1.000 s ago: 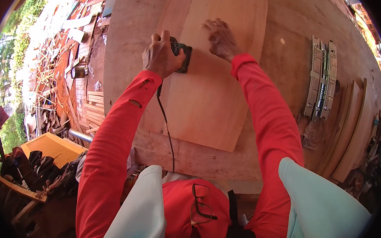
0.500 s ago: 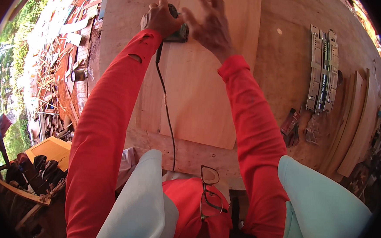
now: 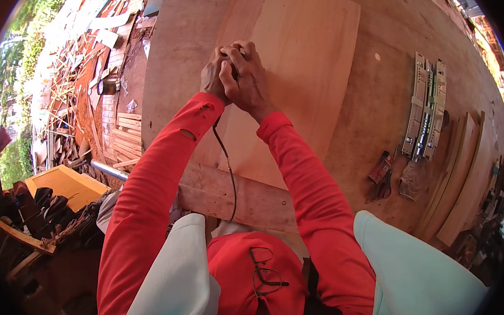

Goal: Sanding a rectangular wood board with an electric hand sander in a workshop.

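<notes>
Both my hands are together over a corded sander on a pale wooden board point(image 3: 302, 85). My left hand point(image 3: 213, 77) is closed round the tool. My right hand point(image 3: 248, 79) presses in beside and partly over it, fingers curled. Between them they hide nearly all of the sander's body. Its black power cord point(image 3: 227, 156) runs from under my wrists, across the board and over the table's near edge.
The board lies on a large wooden worktable point(image 3: 377, 96). To the right are metal drawer slides point(image 3: 425, 110), a red package point(image 3: 382, 165), scissors point(image 3: 384, 190), a clear plastic bag point(image 3: 413, 180) and curved-looking wood strips point(image 3: 461, 176). Scrap wood point(image 3: 65, 100) covers the ground at left.
My right hand, raised with fingers apart before, has come down and closed against the sander beside my left. Both hands and the tool have moved nearer to me along the board.
</notes>
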Available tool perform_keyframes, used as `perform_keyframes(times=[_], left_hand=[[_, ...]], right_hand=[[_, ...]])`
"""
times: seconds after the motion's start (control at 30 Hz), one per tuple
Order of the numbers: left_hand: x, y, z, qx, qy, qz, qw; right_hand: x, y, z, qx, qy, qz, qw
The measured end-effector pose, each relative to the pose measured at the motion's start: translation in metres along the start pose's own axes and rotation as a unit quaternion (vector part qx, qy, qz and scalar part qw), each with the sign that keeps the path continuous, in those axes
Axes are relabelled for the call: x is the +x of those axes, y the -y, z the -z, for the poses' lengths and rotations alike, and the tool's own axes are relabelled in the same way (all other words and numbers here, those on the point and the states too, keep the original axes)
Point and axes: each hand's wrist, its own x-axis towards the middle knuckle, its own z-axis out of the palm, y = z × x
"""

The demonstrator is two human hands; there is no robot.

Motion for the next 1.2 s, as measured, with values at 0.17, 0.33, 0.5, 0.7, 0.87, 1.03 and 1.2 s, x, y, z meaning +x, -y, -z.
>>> perform_keyframes(times=[0.17, 0.33, 0.5, 0.7, 0.87, 1.03, 1.2], left_hand=[[0.062, 0.011, -0.003, 0.077, 0.005, 0.014, 0.997], [0.123, 0.016, 0.005, 0.111, 0.017, 0.012, 0.994], [0.152, -0.02, 0.023, 0.082, 0.005, 0.103, 0.991], [0.158, -0.006, 0.03, 0.058, 0.002, 0.093, 0.994], [0.167, -0.011, 0.026, 0.053, 0.016, 0.085, 0.995], [0.186, 0.003, 0.027, 0.055, -0.003, 0.088, 0.995], [0.22, -0.005, 0.025, 0.061, 0.012, 0.088, 0.994]], right_hand=[[0.051, -0.033, -0.004, -0.003, -0.014, 0.027, 1.0], [0.102, -0.062, -0.004, 0.021, -0.004, 0.019, 1.0], [0.169, -0.152, 0.035, -0.105, -0.024, 0.042, 0.993], [0.209, -0.215, 0.048, -0.565, 0.264, 0.144, 0.768], [0.199, -0.243, 0.068, -0.546, 0.233, 0.213, 0.776], [0.177, -0.214, 0.089, -0.448, 0.148, 0.084, 0.878], [0.079, -0.192, 0.195, -0.422, -0.119, -0.033, 0.898]])
